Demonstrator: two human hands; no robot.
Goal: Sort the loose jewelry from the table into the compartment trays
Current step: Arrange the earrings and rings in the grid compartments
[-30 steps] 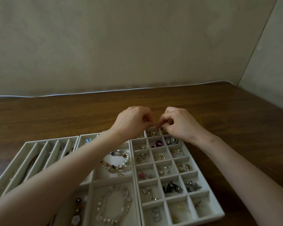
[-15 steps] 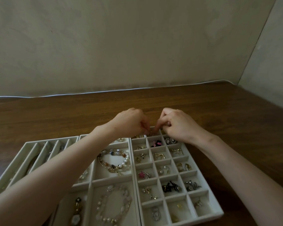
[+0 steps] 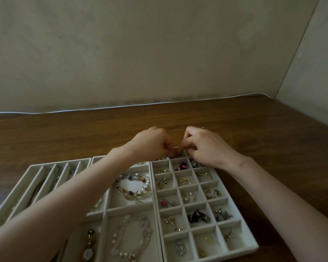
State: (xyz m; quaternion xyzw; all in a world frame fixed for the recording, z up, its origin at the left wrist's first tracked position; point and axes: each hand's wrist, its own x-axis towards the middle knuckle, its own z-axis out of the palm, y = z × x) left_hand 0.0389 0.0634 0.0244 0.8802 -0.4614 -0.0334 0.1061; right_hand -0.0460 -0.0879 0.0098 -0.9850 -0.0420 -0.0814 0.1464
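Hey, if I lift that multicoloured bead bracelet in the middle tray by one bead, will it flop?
Probably yes: the bead bracelet lies as a loose, uneven loop of separate beads, so it should sag. Its round, glossy beads may slip in a pinch. It looks light: small beads on a thin strand.

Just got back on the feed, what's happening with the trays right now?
A person is sorting jewelry with bare hands. The left-hand grip and right-hand grip meet, fingers curled, over the far edge of the grid tray; whatever they pinch is too small to see. Most grid cells hold small pieces, and a beaded bracelet lies in the middle tray.
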